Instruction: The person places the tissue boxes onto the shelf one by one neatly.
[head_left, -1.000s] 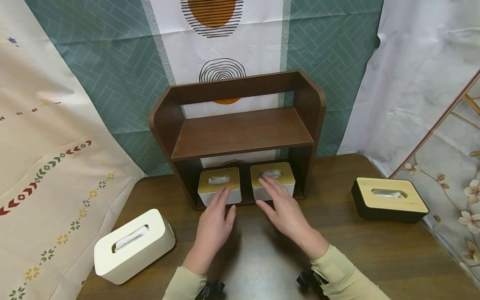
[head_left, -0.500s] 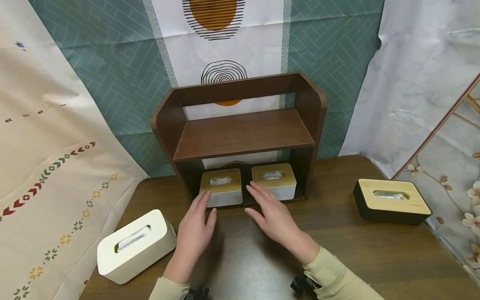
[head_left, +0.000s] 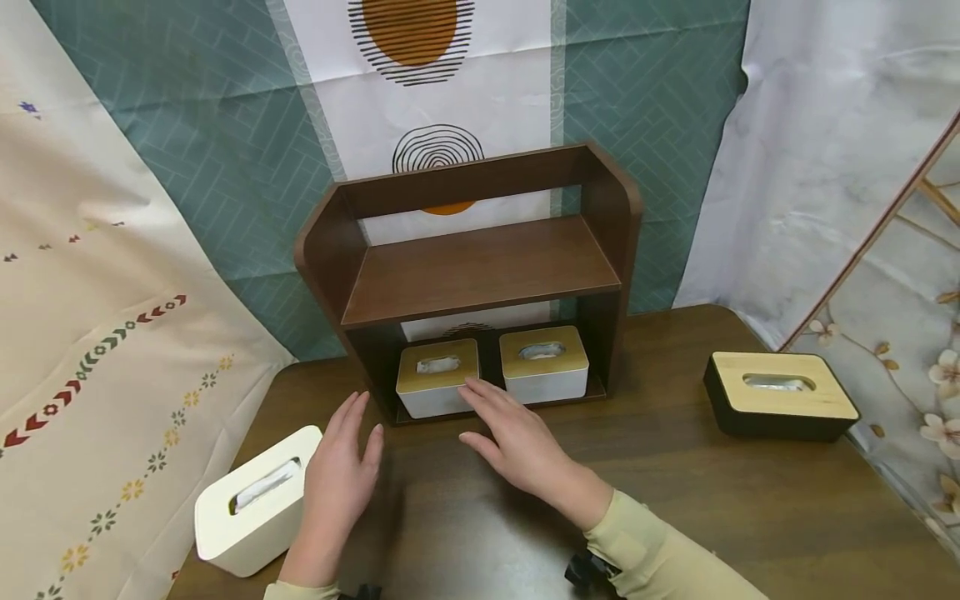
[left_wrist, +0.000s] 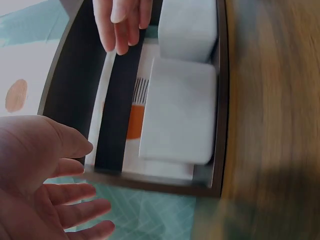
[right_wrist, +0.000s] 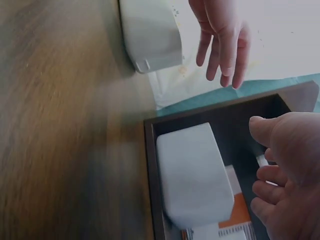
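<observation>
Brown shelf point(head_left: 483, 260), straight fingers in front of it

Fingers straight and relaxed, thumbs set wide of them, a person's left hand point(head_left: 341, 479) and right hand point(head_left: 521, 442) hang free before the shelf. I see the right fingertips near the front corner of the left white box point(head_left: 429, 385), with a gap between them from the right wrist's side; the left hand is in front of the shelf's left end, near a cream tissue box point(head_left: 247, 518). On the shelf's lower level, that white box stands upright just beside the right white box point(head_left: 546, 379), both with wood-coloured lids and tissue showing in the slot. The cream box sits on the table point(head_left: 637, 517), in front and left of the shelf; a black tissue box point(head_left: 780, 396) with a pale lid lies well to the shelf's right. A tan sleeve point(head_left: 660, 550) covers the right forearm. Teal-and-white cloth point(head_left: 637, 83) hangs behind the shelf, motif-printed cream cloth point(head_left: 112, 250) to its left, blossom-printed pale cloth point(head_left: 832, 200) to its right.
</observation>
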